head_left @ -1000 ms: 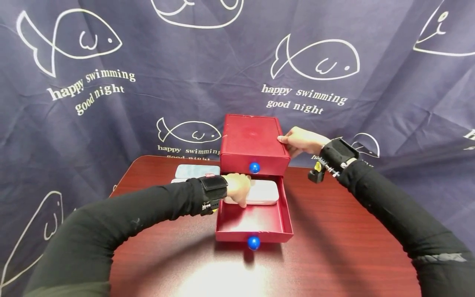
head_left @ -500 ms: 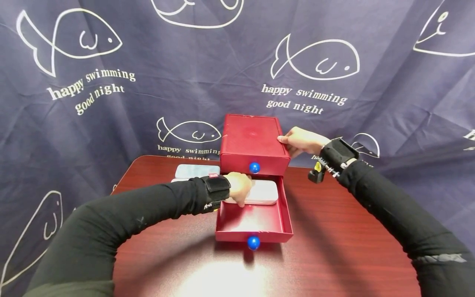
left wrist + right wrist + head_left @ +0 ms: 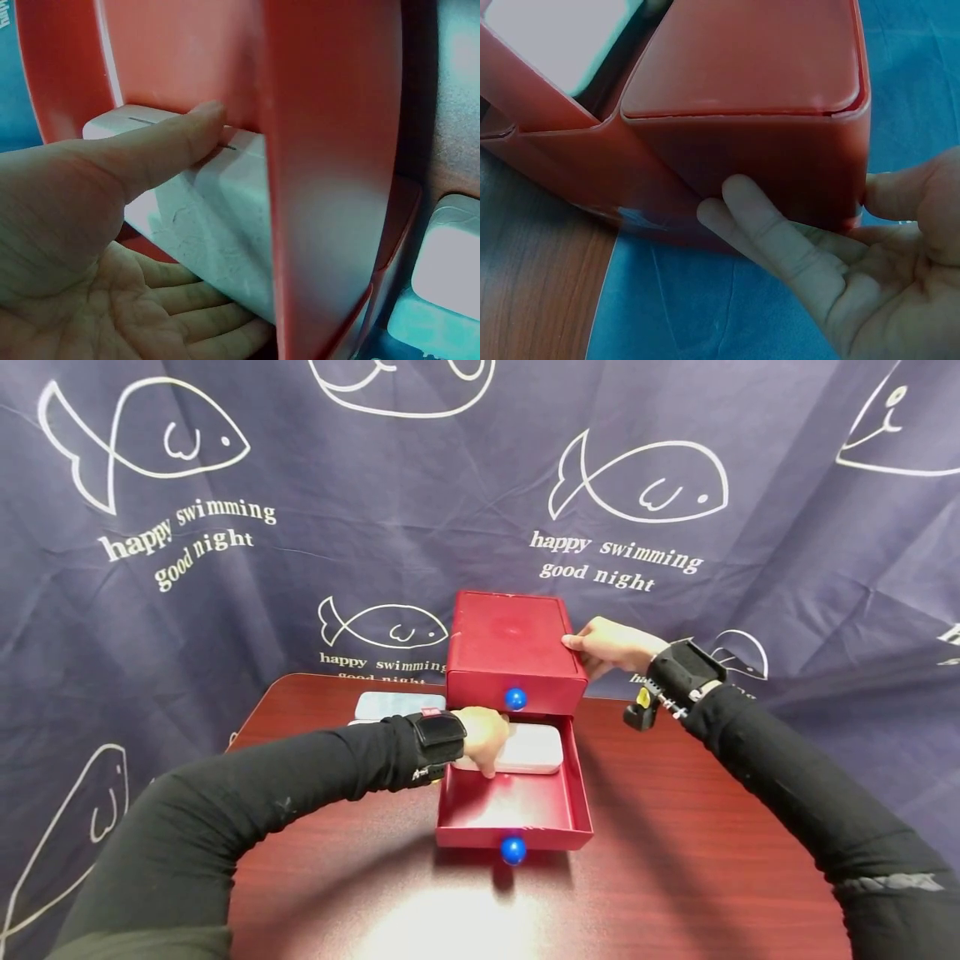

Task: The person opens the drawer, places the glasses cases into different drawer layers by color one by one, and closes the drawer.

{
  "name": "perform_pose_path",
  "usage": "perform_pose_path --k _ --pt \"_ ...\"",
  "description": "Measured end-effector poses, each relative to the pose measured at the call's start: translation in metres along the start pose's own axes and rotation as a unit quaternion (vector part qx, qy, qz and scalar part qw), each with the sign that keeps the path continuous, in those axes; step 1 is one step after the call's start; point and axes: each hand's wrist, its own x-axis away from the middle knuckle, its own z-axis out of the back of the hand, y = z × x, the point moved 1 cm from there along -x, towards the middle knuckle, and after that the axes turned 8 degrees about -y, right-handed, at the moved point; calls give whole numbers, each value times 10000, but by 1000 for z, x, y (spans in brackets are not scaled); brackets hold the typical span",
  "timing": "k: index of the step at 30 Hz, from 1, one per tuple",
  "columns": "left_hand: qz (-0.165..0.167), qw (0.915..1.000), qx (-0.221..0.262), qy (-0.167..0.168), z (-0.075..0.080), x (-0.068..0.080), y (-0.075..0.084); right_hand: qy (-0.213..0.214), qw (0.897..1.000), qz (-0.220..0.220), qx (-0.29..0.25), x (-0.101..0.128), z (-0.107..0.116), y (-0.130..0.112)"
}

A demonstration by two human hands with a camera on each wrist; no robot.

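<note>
A red drawer cabinet (image 3: 517, 635) stands at the back of the table, its lower drawer (image 3: 480, 806) pulled out. Inside that drawer, toward the back, lies a white oblong case (image 3: 534, 749) with rounded ends. My left hand (image 3: 483, 735) grips the case's left part. In the left wrist view the thumb lies over one long edge, with the other fingers along the opposite side, their tips partly hidden. At the cabinet's right side, my right hand (image 3: 611, 643) holds its edge. The right wrist view shows fingers (image 3: 757, 217) against the side wall and the thumb at an edge.
Left of the cabinet lie a light blue case (image 3: 397, 704) and a white case (image 3: 450, 262), partly hidden by my left forearm in the head view. Blue knobs project from the upper drawer and lower drawer. A dark fish-print curtain (image 3: 480, 527) hangs behind the table (image 3: 697, 852).
My left hand has shifted very slightly to the right over the white case. The case, the drawer and my right hand look unchanged.
</note>
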Motion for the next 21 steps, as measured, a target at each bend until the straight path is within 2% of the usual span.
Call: perform_pose_path --k 7,12,17,21 --pt "-350 9990 239 151 4 7 -6 -73 10000 38 -27 1 -1 1" --pt "-590 9962 521 362 9 20 -13 -72 10000 30 -23 1 -1 1" --pt "-1188 9859 934 714 12 37 -26 -30 10000 18 -48 1 0 0" --pt "-1386 9797 1082 964 8 50 -42 -14 10000 38 -53 2 1 -1"
